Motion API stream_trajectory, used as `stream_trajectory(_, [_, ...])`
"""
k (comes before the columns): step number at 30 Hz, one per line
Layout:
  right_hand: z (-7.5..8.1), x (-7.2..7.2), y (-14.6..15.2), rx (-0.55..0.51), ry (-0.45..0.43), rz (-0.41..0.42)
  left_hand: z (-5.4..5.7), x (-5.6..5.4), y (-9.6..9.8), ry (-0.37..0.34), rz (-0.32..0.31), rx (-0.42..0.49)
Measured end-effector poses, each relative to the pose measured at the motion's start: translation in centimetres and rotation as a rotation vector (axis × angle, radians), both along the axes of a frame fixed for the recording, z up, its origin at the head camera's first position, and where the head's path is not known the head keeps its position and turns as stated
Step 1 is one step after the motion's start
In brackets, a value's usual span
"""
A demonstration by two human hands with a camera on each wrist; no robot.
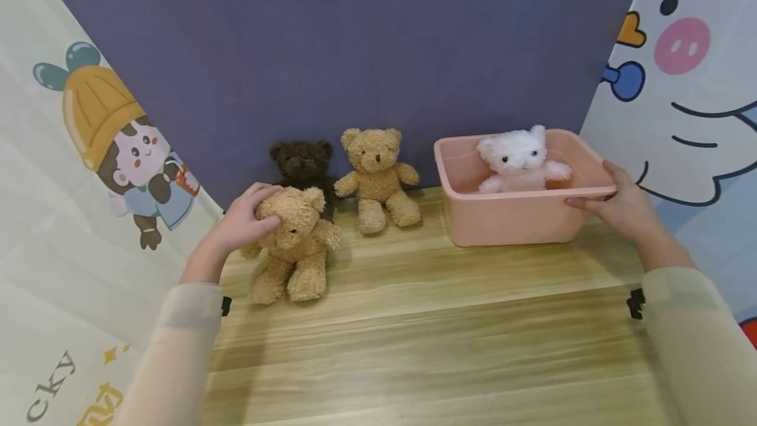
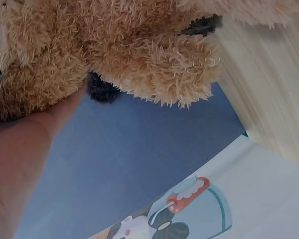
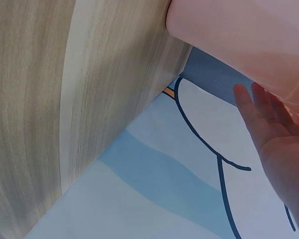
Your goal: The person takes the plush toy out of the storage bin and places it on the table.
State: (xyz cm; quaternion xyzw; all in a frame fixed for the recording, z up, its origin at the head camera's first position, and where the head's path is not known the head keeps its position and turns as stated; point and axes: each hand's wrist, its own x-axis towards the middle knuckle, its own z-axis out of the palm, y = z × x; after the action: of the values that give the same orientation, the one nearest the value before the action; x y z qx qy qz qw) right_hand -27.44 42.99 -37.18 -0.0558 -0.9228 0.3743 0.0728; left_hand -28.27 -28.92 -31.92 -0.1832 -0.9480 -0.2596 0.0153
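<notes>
My left hand (image 1: 241, 219) grips the head of a light-brown teddy bear (image 1: 301, 258), thumb across its face, at the table's left. In the left wrist view that bear's shaggy fur (image 2: 154, 64) fills the top, the hand (image 2: 25, 154) against its head. My right hand (image 1: 621, 201) holds the right front corner of a pink plastic bin (image 1: 511, 219), thumb at the front under the rim. In the right wrist view, its fingers (image 3: 254, 107) lie along the bin's outside (image 3: 229, 30). A white teddy bear (image 1: 520, 156) sits inside the bin, facing forward.
A dark-brown teddy bear (image 1: 301, 163) sits partly hidden behind the held bear. Another light-brown teddy bear (image 1: 376, 179) sits against the blue back panel (image 1: 355, 38). Printed white panels (image 1: 53, 229) flank the wood-grain table (image 1: 426, 354) on both sides.
</notes>
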Motion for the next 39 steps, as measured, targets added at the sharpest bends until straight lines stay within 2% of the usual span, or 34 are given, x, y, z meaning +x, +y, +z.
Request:
stream_trajectory(6, [-0.1,0.2,0.0,-0.005,-0.001,-0.007,-0.5,-1.3,0.5,-0.053,0.057,0.010])
stream_trajectory(13, [-0.1,0.3,-0.1,0.000,-0.009,-0.007,-1.9,-2.8,0.6,-0.105,0.175,0.046])
stream_trajectory(17, [-0.2,0.4,0.0,0.010,-0.014,-0.010,-2.3,-3.5,0.7,-0.114,0.199,0.063])
stream_trajectory(25, [0.0,0.4,-0.3,0.005,-0.012,-0.014,-1.5,-3.7,0.6,-0.024,0.226,0.057])
stream_trajectory(31, [0.1,0.4,-0.4,0.008,-0.008,-0.011,-0.9,-3.3,0.6,0.029,0.212,0.066])
stream_trajectory(39, [0.2,0.2,-0.4,-0.001,-0.005,-0.010,0.9,-2.9,1.0,0.044,0.191,0.083])
